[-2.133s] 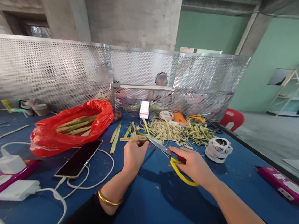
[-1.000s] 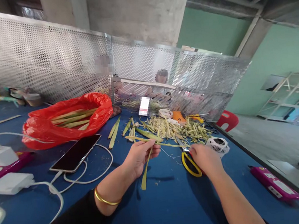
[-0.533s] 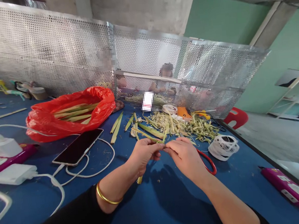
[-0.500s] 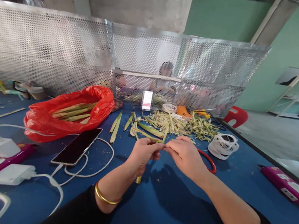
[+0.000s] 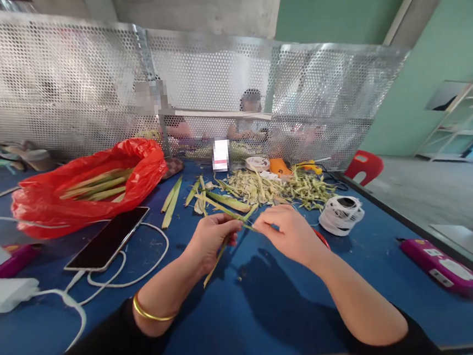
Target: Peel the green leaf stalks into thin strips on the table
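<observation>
My left hand (image 5: 209,240) pinches crossed green-yellow leaf strips (image 5: 249,213) between thumb and fingers. A thin tail of leaf (image 5: 214,272) hangs below that palm. My right hand (image 5: 289,232) is closed at the fingertips on a thin strip end just right of the crossing, a short gap from my left fingers. Partly hidden behind my right wrist is a red curved handle (image 5: 321,238). Beyond both hands lie loose long leaves (image 5: 228,201) and a heap of shredded leaf pieces (image 5: 258,188). A pair of leaves (image 5: 172,201) lies farther left.
A red plastic bag (image 5: 32,209) with long leaves stands left, behind a phone (image 5: 108,241) with a white cable (image 5: 161,261). White tape rolls (image 5: 341,216) sit right, near a purple power strip (image 5: 440,264). A perforated metal screen (image 5: 210,69) closes the back; people sit behind it.
My hands have moved slightly apart, the right one drawing the thin strip end away from the left. The view has shifted, so the table things appear farther left.
</observation>
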The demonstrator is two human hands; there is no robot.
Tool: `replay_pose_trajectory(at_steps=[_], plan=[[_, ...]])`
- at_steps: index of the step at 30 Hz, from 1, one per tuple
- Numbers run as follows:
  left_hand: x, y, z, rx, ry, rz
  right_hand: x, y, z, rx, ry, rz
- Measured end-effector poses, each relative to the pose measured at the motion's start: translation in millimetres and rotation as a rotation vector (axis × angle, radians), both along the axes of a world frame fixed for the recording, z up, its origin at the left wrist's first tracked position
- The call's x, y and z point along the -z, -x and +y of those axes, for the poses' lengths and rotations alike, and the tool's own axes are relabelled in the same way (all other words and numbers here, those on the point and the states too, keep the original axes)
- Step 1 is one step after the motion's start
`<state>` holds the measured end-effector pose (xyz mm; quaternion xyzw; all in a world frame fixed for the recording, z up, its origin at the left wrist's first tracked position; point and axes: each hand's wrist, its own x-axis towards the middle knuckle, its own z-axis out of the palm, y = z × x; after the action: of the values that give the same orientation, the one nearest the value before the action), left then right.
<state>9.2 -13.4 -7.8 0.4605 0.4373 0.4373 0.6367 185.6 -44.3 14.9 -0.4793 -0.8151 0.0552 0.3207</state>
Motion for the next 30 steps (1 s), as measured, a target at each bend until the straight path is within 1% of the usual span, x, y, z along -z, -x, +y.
replay_pose_trajectory(at_steps=[2,4,6,8,10,11,13,15,18,20,24,27,28,30], plan=[[-0.9,0.4,-1.9,0.099,-0.007,0.048,-1.2,-2.4,1.7,0.062,0.035,0.126],[-2.5,-1.4,-6.0,0.214,-0.025,0.105,-0.8,-2.9,3.5,0.109,0.11,0.211],[-3.7,-4.7,-11.0,0.298,-0.027,0.164,2.0,-1.3,5.3,0.078,0.25,0.264],[-3.8,-7.9,-15.0,0.342,-0.023,0.21,6.6,1.9,6.8,0.017,0.385,0.339],[-2.9,-9.6,-17.0,0.374,-0.028,0.23,11.5,5.5,8.0,-0.019,0.464,0.444],[-2.3,-9.6,-17.3,0.394,-0.033,0.231,13.7,7.2,8.4,-0.017,0.479,0.493],[-1.1,-8.6,-17.0,0.426,-0.048,0.234,17.5,10.4,9.1,0.018,0.47,0.575],[-0.9,-6.7,-16.5,0.451,-0.062,0.247,20.3,13.2,9.3,0.068,0.421,0.633],[-2.8,-4.7,-16.7,0.491,-0.095,0.271,22.7,16.6,9.1,0.147,0.342,0.677],[-4.8,-4.5,-17.4,0.503,-0.088,0.262,23.1,18.3,8.6,0.168,0.345,0.704],[-7.4,-6.8,-19.1,0.508,-0.01,0.173,21.9,20.2,7.4,0.135,0.437,0.805],[-7.2,-9.7,-20.8,0.491,0.011,0.195,20.7,20.7,5.8,0.091,0.514,0.825],[-6.7,-10.5,-21.5,0.489,0.006,0.223,20.5,20.9,5.3,0.08,0.515,0.802],[-5.7,-11.6,-23.1,0.503,-0.015,0.279,20.7,21.6,4.5,0.083,0.454,0.735]])
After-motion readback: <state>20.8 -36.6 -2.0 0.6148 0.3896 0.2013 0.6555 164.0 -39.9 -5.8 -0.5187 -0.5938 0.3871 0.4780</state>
